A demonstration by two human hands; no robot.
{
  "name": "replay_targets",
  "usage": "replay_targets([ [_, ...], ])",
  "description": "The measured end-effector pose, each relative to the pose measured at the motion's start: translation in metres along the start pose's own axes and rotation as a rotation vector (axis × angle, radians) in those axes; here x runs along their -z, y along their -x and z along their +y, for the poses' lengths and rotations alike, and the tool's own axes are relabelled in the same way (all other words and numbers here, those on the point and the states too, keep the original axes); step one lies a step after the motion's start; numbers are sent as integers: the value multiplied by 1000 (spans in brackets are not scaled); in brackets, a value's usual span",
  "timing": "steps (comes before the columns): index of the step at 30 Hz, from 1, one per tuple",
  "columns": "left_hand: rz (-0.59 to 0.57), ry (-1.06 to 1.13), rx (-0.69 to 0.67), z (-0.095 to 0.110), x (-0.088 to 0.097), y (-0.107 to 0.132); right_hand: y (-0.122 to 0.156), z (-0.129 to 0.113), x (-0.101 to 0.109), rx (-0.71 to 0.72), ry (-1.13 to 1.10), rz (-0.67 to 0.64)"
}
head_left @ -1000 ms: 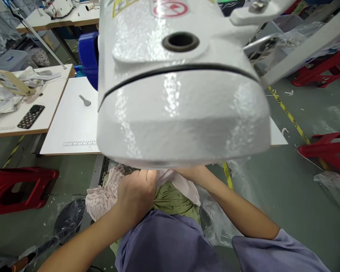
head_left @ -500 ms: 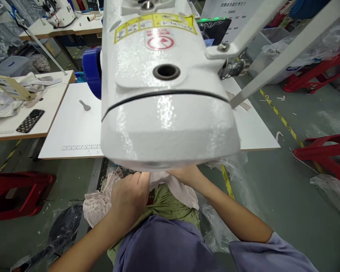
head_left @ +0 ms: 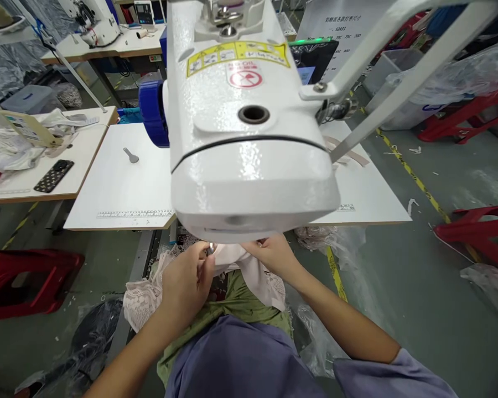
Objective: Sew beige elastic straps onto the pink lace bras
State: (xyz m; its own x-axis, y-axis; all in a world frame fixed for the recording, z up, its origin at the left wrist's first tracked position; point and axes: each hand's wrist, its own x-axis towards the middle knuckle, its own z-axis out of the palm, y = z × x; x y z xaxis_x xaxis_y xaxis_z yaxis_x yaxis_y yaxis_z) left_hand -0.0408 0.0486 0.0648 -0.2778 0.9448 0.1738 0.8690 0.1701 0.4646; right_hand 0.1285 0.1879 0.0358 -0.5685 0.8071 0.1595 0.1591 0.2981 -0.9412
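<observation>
Two bare hands work at one pale pink garment of lace and smooth cloth [head_left: 253, 279], just below the rounded front of a glossy white sewing machine head [head_left: 253, 182]. One round blue ridged knob [head_left: 152, 113] sits on the machine head's left side. Three red plastic stools show on the floor — one [head_left: 31, 282] to the machine head's lower left, two [head_left: 468, 119] to its right. One flat grey metal tool with a rounded end [head_left: 131, 156] lies on the white tabletop [head_left: 108, 190] left of the machine head; one dark patterned phone [head_left: 53, 176] lies farther left on another table. Olive-green cloth [head_left: 236, 301] is spread below the machine head, over the lap.

The machine head overhangs the work and hides the garment's far edge. The garment stretches between the hands, its lace lying left of the left hand [head_left: 188, 279], whose fingers are bent beside a small shiny metal piece [head_left: 210, 249] — whether they pinch cloth, I cannot tell. The right hand [head_left: 276, 255] pinches the smooth cloth between thumb and fingers.
</observation>
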Motion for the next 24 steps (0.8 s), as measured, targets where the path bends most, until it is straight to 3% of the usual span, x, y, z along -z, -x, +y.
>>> replay_targets([
  [3, -84, 271, 198, 1, 6, -2, 7, 10, 2, -47, -24, -10],
  [5, -154, 388, 249, 1, 11, -6, 13, 13, 5, -47, 42, -17],
  [9, -438, 453, 214, -4, 17, -13, 41, 0, 9, -50, 127, -155],
  [11, -600, 534, 146, -5, 18, -11, 60, -13, 8, -66, 68, -264],
  [13, -687, 698, 110, -4, 19, -4, 76, -24, 3, -69, -26, -380],
  [16, -593, 850, 182, -6, 31, 10, 85, -33, -15, -103, -174, -438],
  [18, -503, 788, 237, -10, 45, 18, 79, -32, -35, -142, -317, -475],
  [20, -492, 653, 250, -16, 59, 22, 68, -27, -60, -229, -558, -517],
  [22, -542, 525, 221, -25, 66, 24, 57, -19, -84, -426, -819, -460],
  [24, -555, 414, 184, -35, 61, 26, 51, -9, -104, -625, -946, -289],
])
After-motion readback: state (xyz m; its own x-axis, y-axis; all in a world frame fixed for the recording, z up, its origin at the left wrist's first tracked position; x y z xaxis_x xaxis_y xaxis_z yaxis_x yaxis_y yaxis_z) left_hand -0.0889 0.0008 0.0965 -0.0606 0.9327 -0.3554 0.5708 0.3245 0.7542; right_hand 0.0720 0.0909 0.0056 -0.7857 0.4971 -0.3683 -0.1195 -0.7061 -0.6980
